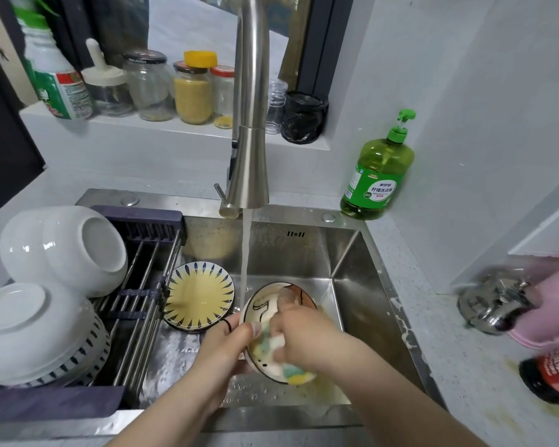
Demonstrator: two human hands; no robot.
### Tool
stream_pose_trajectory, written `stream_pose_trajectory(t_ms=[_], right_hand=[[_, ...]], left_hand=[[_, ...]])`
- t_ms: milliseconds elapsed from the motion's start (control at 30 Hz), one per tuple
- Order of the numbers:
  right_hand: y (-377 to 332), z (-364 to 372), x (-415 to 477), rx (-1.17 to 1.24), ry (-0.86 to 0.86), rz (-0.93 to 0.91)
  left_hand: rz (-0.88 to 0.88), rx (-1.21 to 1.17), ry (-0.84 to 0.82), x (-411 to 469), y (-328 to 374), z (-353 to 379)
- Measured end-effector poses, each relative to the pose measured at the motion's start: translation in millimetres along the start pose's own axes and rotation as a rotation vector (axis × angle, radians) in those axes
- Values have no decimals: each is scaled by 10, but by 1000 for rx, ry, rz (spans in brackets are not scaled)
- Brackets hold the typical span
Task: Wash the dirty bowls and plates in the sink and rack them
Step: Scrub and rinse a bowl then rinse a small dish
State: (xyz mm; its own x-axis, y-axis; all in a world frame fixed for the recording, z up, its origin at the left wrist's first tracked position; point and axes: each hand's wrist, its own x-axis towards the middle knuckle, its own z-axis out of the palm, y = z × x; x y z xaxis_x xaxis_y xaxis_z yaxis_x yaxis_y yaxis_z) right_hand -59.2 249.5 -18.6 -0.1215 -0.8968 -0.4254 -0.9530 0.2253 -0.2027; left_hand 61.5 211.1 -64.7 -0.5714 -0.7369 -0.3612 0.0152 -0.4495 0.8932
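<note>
Scrubbing stage: your left hand [229, 341] grips the patterned bowl [273, 321] mid-sink [362, 304], your right hand [307, 337] clutches the sponge [271, 345] inside it. Next, probably rinse under the tap, then rack [136, 285] it left.

Brushed steel sink [346, 253], glossy white ceramic bowls [65, 250], translucent green plastic soap bottle [380, 175].

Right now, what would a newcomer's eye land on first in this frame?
The tall steel tap at centre, pouring water into the sink. Under it, the left hand holds a patterned bowl while the right hand grips a sponge against it. A yellow plate sits in the sink beside the rack of upturned white bowls on the left.
</note>
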Motion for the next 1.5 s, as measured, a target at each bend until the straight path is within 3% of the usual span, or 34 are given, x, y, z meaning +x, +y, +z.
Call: stream_pose_trajectory(t_ms=[100,167,267,367,500,567,667,800,1033,1133,1233,1367,1500], right_hand=[[-13,87,10,533,48,-57],[-59,148,30,825,191,36],[-91,212,70,974,316,147],[-14,195,54,1080,292,153],[252,-10,-112,1658,233,231],[339,-35,-185,1795,124,262],[334,41,-180,1835,-9,293],[136,88,-97,1817,21,338],[28,65,-29,1575,234,370],[115,-34,-81,1545,239,304],[365,-119,-176,1522,124,177],[687,-180,-235,1485,-130,-61],[777,-174,-194,1451,-304,-233]], left_hand=[[-41,25,-14,19,-25,-7],[-60,16,4,32,-65,-7],[-82,-13,-5,35,-118,-4],[-94,-56,2,-1,-109,-25],[2,5,99,-40,-44,-52],[122,100,124,-28,-70,-46],[246,292,151,-51,-162,-5],[326,506,212,-91,-278,117],[379,511,188,-90,-374,215],[460,520,76,-75,-395,148],[506,492,6,-90,-370,60],[594,423,150,20,-104,48],[317,367,-49,152,306,195]])
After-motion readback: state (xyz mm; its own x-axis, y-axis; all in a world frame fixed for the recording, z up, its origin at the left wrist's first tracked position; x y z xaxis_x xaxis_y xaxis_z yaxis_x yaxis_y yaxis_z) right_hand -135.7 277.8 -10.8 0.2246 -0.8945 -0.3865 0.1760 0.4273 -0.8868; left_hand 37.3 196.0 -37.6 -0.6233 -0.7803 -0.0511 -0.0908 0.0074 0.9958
